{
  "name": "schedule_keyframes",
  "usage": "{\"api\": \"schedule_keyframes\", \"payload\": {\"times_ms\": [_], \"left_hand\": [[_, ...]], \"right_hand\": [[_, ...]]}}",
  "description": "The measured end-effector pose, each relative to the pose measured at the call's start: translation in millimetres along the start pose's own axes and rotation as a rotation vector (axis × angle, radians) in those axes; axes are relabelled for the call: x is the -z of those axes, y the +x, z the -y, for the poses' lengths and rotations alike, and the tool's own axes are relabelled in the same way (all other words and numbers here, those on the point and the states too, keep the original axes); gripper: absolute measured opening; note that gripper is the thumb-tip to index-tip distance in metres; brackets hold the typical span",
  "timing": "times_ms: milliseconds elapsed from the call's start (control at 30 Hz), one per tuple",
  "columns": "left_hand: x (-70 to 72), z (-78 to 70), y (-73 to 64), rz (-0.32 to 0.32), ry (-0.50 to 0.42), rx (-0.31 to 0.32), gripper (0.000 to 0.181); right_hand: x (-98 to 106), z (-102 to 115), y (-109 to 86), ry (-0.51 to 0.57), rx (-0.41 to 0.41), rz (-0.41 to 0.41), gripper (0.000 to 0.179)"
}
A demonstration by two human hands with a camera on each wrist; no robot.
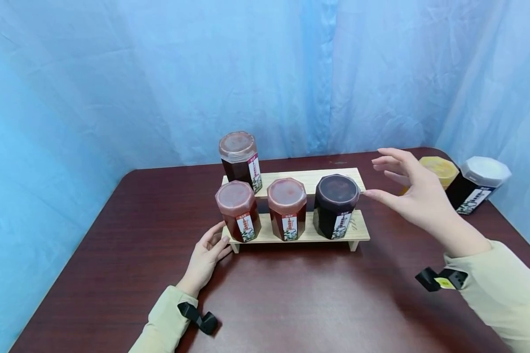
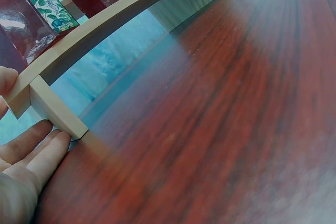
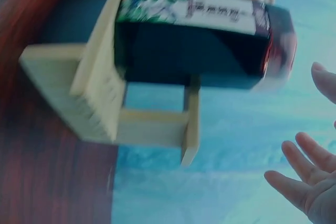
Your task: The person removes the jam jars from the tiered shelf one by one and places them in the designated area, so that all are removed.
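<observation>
A two-tier wooden rack (image 1: 311, 239) stands on the table. My left hand (image 1: 206, 255) holds the left end of its lower tier; in the left wrist view the fingers (image 2: 44, 158) lie against the rack's leg (image 2: 59, 109). Along the lower tier stand a left red jar (image 1: 238, 211), a middle red jar (image 1: 287, 208) and a dark jar (image 1: 335, 206). Another dark jar with a pinkish lid (image 1: 238, 143) is on the upper tier's left end. To the rack's right my right hand (image 1: 417, 196) hovers with spread, bent fingers and holds nothing, its thumb tip by the upper tier's right end.
Behind the right hand, a yellow-lidded jar (image 1: 439, 169) and a white-lidded dark jar (image 1: 477, 185) stand at the table's right side. Blue curtains (image 1: 229, 73) hang around the dark red wooden table (image 1: 291, 299).
</observation>
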State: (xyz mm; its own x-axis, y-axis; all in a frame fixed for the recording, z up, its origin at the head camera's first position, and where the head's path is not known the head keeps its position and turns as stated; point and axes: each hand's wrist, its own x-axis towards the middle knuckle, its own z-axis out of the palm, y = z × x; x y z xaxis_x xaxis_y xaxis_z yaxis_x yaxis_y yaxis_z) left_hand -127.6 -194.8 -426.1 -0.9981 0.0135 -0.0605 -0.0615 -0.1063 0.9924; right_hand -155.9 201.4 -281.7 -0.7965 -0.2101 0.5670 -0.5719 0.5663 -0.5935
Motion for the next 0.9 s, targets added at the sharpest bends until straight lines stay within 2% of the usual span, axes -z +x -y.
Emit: {"api": "schedule_keyframes", "payload": {"times_ms": [67,200,400,700,900], "left_hand": [[0.4,0.4,0.1,-0.001,0.0,-0.003,0.049],[0.6,2.1,-0.8,0.002,0.009,-0.015,0.05],[0.2,4.1,-0.7,0.002,0.007,-0.019,0.05],[0.8,1.9,-0.1,0.008,0.003,-0.033,0.05],[0.9,3.2,0.2,0.01,0.004,-0.042,0.05]], "right_hand": [[-7,6,5.8,0.02,0.036,-0.008,0.081],[-18,20,16.4,0.046,0.058,0.005,0.079],[-33,43,33.9,0.081,0.038,0.106,0.077],[-60,66,58.0,0.208,-0.099,0.281,0.087],[-83,79,72.1,0.338,-0.219,0.337,0.09]]}}
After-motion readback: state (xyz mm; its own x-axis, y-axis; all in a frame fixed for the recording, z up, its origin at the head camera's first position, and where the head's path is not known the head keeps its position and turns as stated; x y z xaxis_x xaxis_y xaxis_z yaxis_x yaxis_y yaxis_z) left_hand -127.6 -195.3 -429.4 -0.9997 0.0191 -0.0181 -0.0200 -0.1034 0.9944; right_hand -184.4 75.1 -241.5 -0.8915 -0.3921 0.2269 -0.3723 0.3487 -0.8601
